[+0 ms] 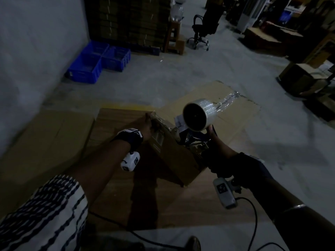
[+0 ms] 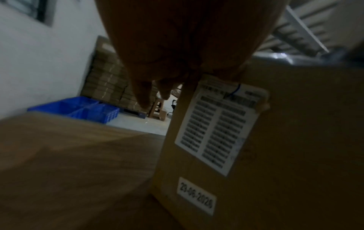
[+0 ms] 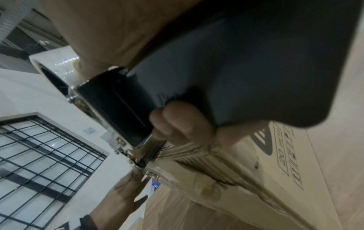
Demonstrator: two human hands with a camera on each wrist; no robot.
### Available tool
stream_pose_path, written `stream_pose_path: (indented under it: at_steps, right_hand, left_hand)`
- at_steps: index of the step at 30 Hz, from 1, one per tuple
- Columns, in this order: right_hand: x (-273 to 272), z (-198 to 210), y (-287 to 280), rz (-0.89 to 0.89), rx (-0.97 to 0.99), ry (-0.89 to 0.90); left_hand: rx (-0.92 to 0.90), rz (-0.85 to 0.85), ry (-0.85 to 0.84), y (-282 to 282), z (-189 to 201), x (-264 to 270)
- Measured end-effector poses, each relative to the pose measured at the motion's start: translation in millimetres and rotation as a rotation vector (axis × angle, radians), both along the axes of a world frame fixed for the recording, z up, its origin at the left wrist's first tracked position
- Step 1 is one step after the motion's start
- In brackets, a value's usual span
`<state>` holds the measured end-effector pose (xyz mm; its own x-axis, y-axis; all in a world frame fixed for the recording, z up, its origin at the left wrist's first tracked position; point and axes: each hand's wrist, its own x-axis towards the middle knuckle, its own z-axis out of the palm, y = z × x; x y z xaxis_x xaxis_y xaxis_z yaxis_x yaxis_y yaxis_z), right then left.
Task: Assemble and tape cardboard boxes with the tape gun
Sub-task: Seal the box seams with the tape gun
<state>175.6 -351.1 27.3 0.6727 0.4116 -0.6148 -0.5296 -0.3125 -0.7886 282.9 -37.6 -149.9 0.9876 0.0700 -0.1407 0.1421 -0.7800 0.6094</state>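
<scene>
A brown cardboard box (image 1: 174, 156) stands on a wooden board (image 1: 117, 192) in front of me. It carries a white printed label (image 2: 214, 129) and a date sticker (image 2: 197, 196). My right hand (image 1: 219, 144) grips the dark handle of the tape gun (image 3: 122, 109), whose clear tape roll (image 1: 196, 115) sits above the box's top. Crinkled tape (image 3: 195, 153) lies along the box edge under the gun's mouth. My left hand (image 1: 147, 124) rests on the box's far top corner, its fingers (image 2: 142, 96) hanging fairly straight past the corner.
Blue crates (image 1: 97, 62) stand by the wall at the left, in front of stacked cartons (image 1: 130, 20). An office chair (image 1: 203, 31) is farther back. Flat cardboard (image 1: 226, 98) lies on the floor beyond the box. More boxes (image 1: 304, 80) crowd the right side.
</scene>
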Motion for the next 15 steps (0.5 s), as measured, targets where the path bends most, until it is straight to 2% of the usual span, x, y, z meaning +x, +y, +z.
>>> stream_pose_path:
  at_steps: [3,4,7,10,11,13,15]
  right_hand:
    - [0.1,-0.2,0.6,0.001,-0.012,-0.003]
    - [-0.7,1.1,0.6,0.003,-0.020,0.004]
    - [2.3,-5.2,0.0,0.009,-0.024,-0.008]
    - [6.6,-16.5,-1.8,-0.007,-0.042,0.026]
    - [6.2,-17.4,-3.0,-0.019,-0.039,0.070]
    - [8.8,-18.6,-2.6,-0.032,-0.035,0.058]
    - [8.0,-16.8,-1.3,-0.011,-0.059,-0.009]
  left_hand:
    - [0.013,-0.042,0.072,-15.9,19.9,-16.0]
    - [0.045,-0.079,0.072,-27.0,53.3,-37.1]
    - [0.019,-0.008,0.014,-24.3,79.2,-51.9]
    - [0.202,0.076,-0.031,-14.6,91.9,-61.7]
    - [0.242,0.079,-0.116,-12.6,94.8,-62.4]
    - [0.276,-0.089,-0.267,-14.7,105.4,-65.6]
    - [0.301,-0.284,-0.274,-23.1,114.8,-65.2]
